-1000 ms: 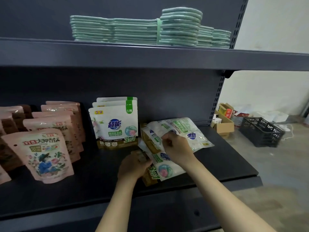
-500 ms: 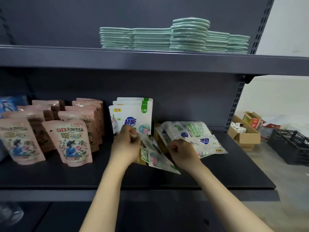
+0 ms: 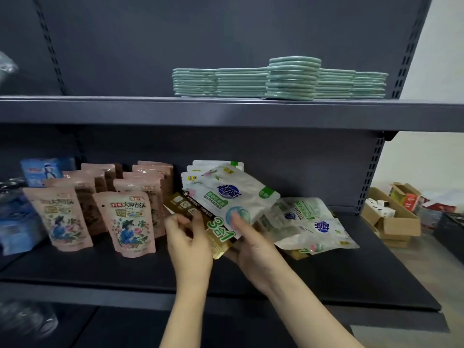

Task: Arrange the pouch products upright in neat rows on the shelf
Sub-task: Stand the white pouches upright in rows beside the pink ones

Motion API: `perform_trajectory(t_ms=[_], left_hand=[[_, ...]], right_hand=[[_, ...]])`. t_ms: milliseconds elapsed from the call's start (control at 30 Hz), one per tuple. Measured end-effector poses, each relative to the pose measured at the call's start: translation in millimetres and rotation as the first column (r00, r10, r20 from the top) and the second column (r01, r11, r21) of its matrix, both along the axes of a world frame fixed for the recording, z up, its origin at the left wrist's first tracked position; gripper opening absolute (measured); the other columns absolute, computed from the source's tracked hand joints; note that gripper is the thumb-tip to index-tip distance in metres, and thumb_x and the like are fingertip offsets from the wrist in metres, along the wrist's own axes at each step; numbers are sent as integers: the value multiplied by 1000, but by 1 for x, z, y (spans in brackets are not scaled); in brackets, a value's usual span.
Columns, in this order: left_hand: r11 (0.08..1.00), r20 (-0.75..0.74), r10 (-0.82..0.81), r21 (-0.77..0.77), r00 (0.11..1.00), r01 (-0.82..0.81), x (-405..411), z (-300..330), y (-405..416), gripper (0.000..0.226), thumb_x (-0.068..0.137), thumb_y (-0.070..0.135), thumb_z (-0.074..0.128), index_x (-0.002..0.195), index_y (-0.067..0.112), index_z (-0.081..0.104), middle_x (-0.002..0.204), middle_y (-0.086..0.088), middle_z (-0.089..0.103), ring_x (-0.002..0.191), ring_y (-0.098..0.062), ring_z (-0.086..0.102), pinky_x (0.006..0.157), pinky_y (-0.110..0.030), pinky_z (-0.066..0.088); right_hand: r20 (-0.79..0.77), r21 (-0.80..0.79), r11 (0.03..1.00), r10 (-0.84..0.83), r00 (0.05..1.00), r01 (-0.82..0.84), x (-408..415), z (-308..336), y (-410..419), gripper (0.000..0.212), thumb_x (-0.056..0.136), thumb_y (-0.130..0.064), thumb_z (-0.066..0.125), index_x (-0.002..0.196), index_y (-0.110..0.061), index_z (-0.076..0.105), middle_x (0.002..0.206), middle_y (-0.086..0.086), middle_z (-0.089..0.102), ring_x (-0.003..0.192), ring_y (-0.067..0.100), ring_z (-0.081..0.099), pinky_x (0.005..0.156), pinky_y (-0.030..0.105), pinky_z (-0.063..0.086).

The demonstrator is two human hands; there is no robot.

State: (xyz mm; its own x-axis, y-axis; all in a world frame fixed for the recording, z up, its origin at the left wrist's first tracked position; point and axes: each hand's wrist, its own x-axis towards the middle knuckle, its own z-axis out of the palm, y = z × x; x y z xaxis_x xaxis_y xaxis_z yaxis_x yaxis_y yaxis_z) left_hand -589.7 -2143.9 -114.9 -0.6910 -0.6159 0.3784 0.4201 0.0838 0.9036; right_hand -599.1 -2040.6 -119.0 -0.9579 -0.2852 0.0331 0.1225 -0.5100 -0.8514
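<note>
Aslant, pouch bottom toward left hand

Blue packs at left edge blurred, cut off.

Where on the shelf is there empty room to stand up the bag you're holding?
Bare shelf runs along the front edge, before the pink pouches. More lies right of the fallen white pouches. Between the pink rows and that pile it is crowded.

White-and-gold pouch — pink floral pouches — mint-green packs.
</note>
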Motion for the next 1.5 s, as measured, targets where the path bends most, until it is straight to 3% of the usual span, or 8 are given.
perform_trajectory(t_ms=[267,400,533,700,833,967,1233,1500], left_hand=[[960,193,-275,0,942,280,-3,-14,-20,20,82,19,66,77,16,47,82,-9,62,77,-24,61,72,-41,51],[976,275,-122,-141,954,165,3,-14,-36,27,75,28,73,81,15,50,81,2,60,77,-14,56,65,-25,41],[957,286,-151,-196,946,212,0,-15,-53,32,81,18,67,110,15,55,97,0,62,92,-15,58,83,-27,43],[932,335,-92,-303,938,199,-7,-23,-57,28,90,4,51,112,16,62,106,-5,65,99,-20,59,85,-25,40],[920,368,-33,-352,929,172,-15,-30,-60,28,93,10,44,115,15,61,111,-6,64,105,-22,57,85,-25,38],[898,427,-23,-389,904,207,-27,-34,-60,35,95,9,38,124,15,56,123,-6,59,115,-25,52,90,-27,38],[910,530,-118,-282,840,305,-51,-40,-63,43,96,10,30,138,16,39,137,-7,48,126,-24,43,94,-28,33],[890,536,-230,-221,812,398,-70,-49,-67,43,95,10,33,134,25,43,128,-4,53,108,-18,48,88,-26,32]], right_hand=[[0,98,992,-81,997,80,-14,-15,11,41,79,10,62,116,-7,59,101,8,74,91,21,71,74,35,58],[-127,277,958,-38,991,72,-19,-11,33,45,76,3,68,119,-7,58,110,8,71,101,25,68,86,38,55],[-180,389,921,65,982,10,-27,-16,50,56,71,-8,67,126,-9,54,117,6,69,108,23,65,88,37,53],[-229,489,872,126,965,2,-32,-20,52,52,77,-9,65,126,-21,52,120,0,67,109,15,64,83,26,54],[-387,775,561,56,921,291,-41,-24,43,33,83,-25,66,112,-36,54,114,-13,66,107,7,61,94,31,51],[-493,820,295,-73,867,490,-52,-39,26,38,81,-41,66,115,-25,58,105,-13,67,92,6,60,73,18,47],[-507,730,365,-278,816,578,-67,-42,-4,44,81,-23,71,117,-12,47,97,-9,57,71,-6,49,56,5,44],[-435,758,404,-273,858,513,-87,-54,-18,45,86,-22,67,123,-16,43,117,-2,61,87,-1,55,61,6,46]])
